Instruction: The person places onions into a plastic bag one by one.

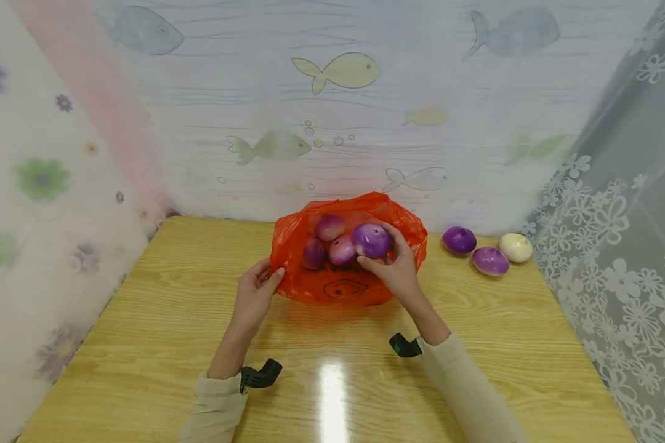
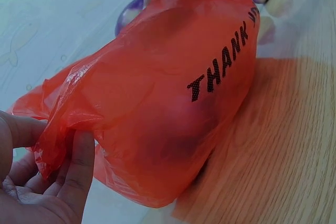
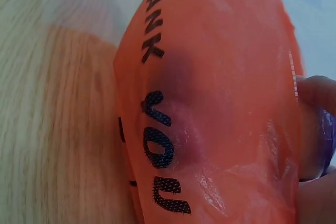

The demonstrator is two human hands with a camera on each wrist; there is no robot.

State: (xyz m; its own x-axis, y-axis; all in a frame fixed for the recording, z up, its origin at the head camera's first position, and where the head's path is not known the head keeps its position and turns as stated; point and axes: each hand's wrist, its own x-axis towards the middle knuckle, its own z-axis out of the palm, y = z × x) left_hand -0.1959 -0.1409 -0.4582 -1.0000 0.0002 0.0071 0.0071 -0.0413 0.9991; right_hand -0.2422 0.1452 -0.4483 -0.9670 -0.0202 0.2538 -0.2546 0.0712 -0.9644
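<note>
A red plastic bag (image 1: pixel 343 295) lies with its mouth spread, and black THANK YOU print shows on its side in the wrist views. My left hand (image 1: pixel 255 292) pinches the bag's left edge between thumb and fingers. Several purple turnips (image 1: pixel 330 227) are visible inside the bag. At the right side of the mouth, my right hand (image 1: pixel 396 264) grips a purple turnip (image 1: pixel 370 240) with a pale underside. In the right wrist view, this held turnip (image 3: pixel 326 140) is partly hidden behind the bag's edge.
On the table (image 1: pixel 161 320), to the right of the bag, lie a dark purple turnip (image 1: pixel 459 240), a lighter purple one (image 1: pixel 490 261) and a whitish one (image 1: pixel 515 248). Patterned sheeting (image 1: pixel 199 92) hangs behind the table and along both sides.
</note>
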